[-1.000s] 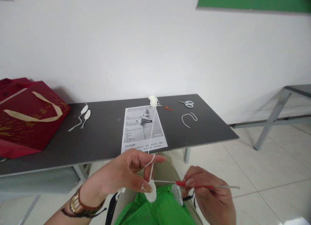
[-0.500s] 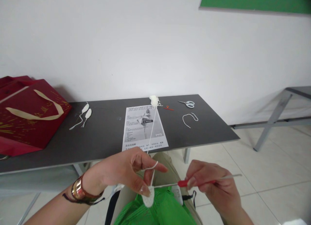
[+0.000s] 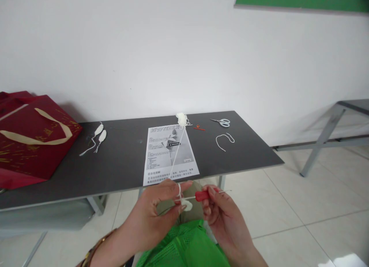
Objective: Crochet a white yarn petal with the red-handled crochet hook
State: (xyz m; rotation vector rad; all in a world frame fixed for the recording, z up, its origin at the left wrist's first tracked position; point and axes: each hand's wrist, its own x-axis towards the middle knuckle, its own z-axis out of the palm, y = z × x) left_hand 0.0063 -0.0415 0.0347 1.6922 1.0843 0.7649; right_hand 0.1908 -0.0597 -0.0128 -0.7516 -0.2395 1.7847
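Observation:
Between the thumb and fingers of my left hand (image 3: 161, 209) is a small white crochet piece (image 3: 188, 205), its edge pinched. White yarn (image 3: 176, 155) loops over that hand's index finger and runs up across the printed sheet to a small yarn ball (image 3: 182, 120). My right hand (image 3: 223, 209) grips a crochet hook (image 3: 202, 196) by its red handle. The hook's thin metal shaft points left and reaches the yarn just above the piece; its tip is partly hidden by my left fingers.
On the dark table (image 3: 121, 159) lie a printed sheet (image 3: 157, 153), two white crochet petals (image 3: 102, 135), scissors (image 3: 225, 123), a small orange-red item (image 3: 198, 128) and a cut yarn length (image 3: 220, 142). A red gift bag (image 3: 37, 155) stands at the left. Green fabric (image 3: 184, 247) covers my lap.
Both hands have moved up toward the table edge and closer together. The crochet piece has tilted from hanging down to pointing right, and the hook has shifted left into the yarn.

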